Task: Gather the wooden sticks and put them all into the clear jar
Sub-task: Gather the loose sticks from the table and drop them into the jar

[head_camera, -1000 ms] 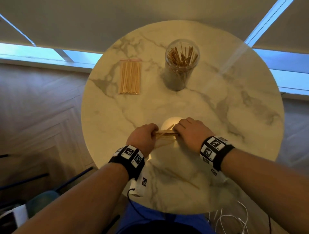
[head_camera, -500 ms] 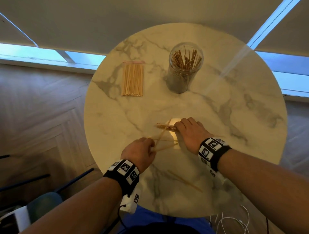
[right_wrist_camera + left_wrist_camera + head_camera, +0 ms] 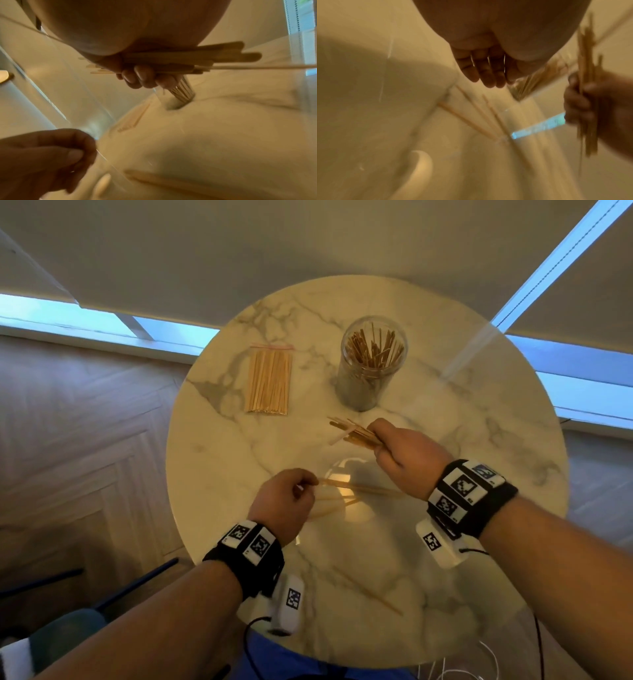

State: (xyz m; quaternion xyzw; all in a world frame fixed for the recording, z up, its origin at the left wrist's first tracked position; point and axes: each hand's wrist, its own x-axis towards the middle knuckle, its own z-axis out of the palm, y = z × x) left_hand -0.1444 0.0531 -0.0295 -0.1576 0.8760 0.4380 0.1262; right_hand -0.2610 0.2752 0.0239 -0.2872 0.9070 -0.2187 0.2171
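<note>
On the round table (image 3: 479, 440), the clear jar (image 3: 373, 364) of sticks stands at the far side, right of a bagged bundle (image 3: 269, 383). Loose sticks (image 3: 342, 494) lie between the two hands, and a single stick (image 3: 368, 589) lies nearer the front edge.

In the head view, the back of the right hand (image 3: 407, 455) hides its curled fingers and the near ends of the bundle of sticks (image 3: 352, 432) in its grip. The left hand (image 3: 284, 503) covers the near ends of the loose sticks (image 3: 346, 491) on the worktop (image 3: 479, 412), so whether it pinches one cannot be told. Both wrist views are smeared, and the jar (image 3: 181, 93) is partly hidden behind fingers.
</note>
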